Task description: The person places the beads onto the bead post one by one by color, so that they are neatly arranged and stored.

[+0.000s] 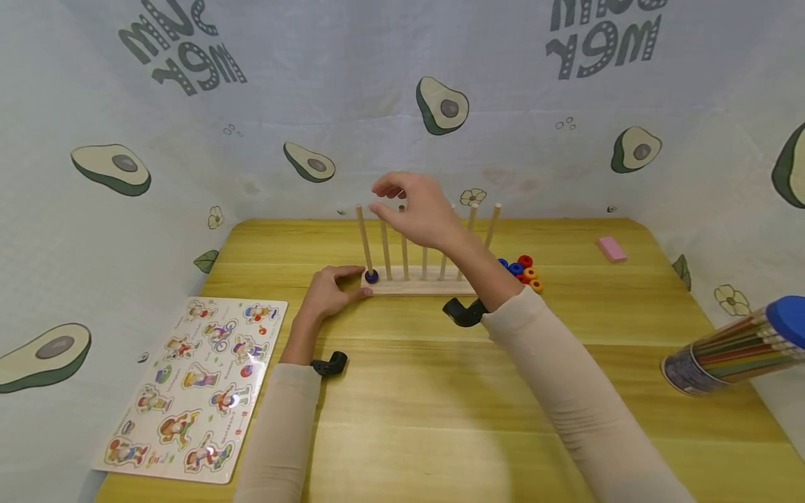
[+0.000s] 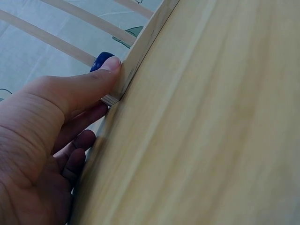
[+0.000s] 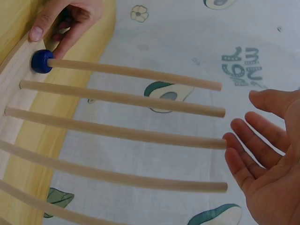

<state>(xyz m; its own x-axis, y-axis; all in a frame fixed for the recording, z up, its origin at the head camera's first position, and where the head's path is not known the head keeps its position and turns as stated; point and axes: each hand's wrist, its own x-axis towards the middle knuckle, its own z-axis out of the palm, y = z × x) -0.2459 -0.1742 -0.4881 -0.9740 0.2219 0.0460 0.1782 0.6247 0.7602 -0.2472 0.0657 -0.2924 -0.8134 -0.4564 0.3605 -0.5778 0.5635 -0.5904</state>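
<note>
A wooden peg rack stands on the table, with several upright pegs on its long base. One dark blue bead sits at the foot of the leftmost peg, around it. My left hand holds the base's left end between thumb and forefinger; the left wrist view shows the thumb pressed against the base beside the bead. Above the peg tops is my right hand, its fingers loosely bent and apart. In the right wrist view that hand has nothing in its grasp, close to the peg ends.
Red, blue and yellow beads lie in a group at the rack's right, partly behind my right arm. A picture puzzle board lies at left. A pink block is at back right, and a tub of colored sticks stands near the right edge.
</note>
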